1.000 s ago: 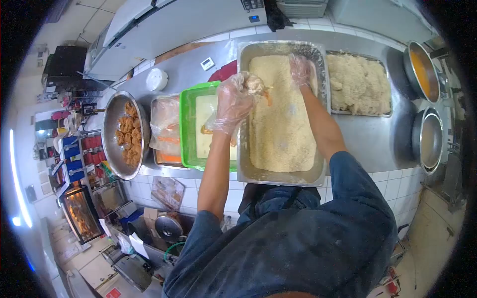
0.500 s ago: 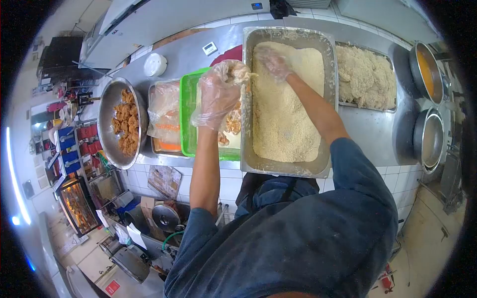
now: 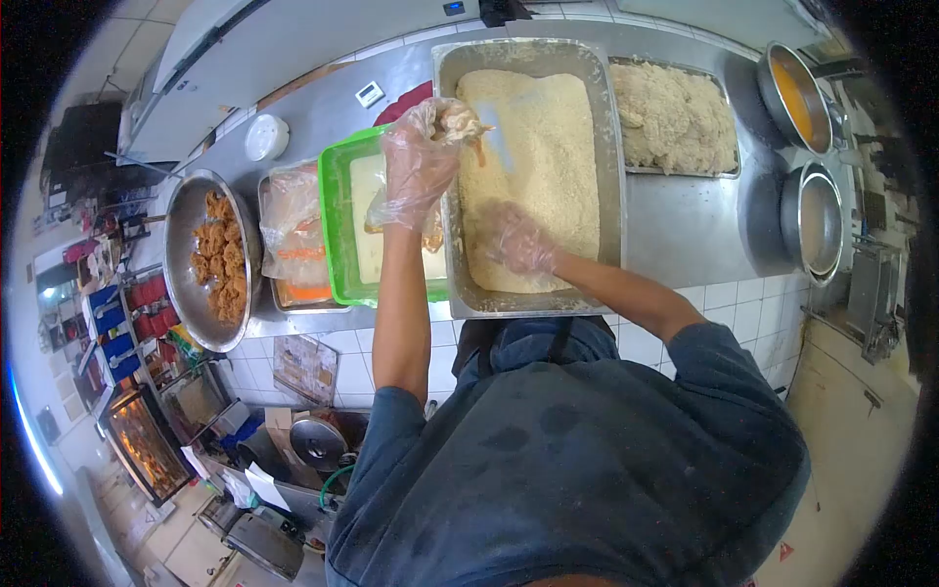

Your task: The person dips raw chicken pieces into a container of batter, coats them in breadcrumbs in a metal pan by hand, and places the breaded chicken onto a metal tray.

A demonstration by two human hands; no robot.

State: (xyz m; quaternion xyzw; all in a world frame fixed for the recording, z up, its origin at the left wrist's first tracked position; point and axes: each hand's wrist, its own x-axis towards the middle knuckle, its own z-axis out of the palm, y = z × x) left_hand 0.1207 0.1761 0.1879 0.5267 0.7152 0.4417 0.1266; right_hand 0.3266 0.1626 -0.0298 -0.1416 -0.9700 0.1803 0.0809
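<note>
My left hand (image 3: 421,161), in a clear plastic glove, is closed round a piece of wet, pale meat (image 3: 460,125). It is raised over the border between the green basket (image 3: 337,210) and the deep metal tray (image 3: 611,196). My right hand (image 3: 518,238), gloved too, is low in the near left part of that tray, touching the pale flour (image 3: 548,147); its fingers look spread, though slightly blurred. Whitish liquid (image 3: 370,186) and some meat pieces show in the green basket, partly hidden by my left forearm.
To the left stand a steel bowl of brown fried pieces (image 3: 217,254) and a tray with plastic bags (image 3: 293,235). On the right are a tray of flour-coated pieces (image 3: 675,117), an orange-filled bowl (image 3: 797,98) and stacked bowls (image 3: 817,220). A white tub (image 3: 266,137) sits behind.
My right hand has swept from the far part of the flour towards the near left, baring a strip of tray bottom. My left hand keeps the meat piece raised. The view has shifted.
</note>
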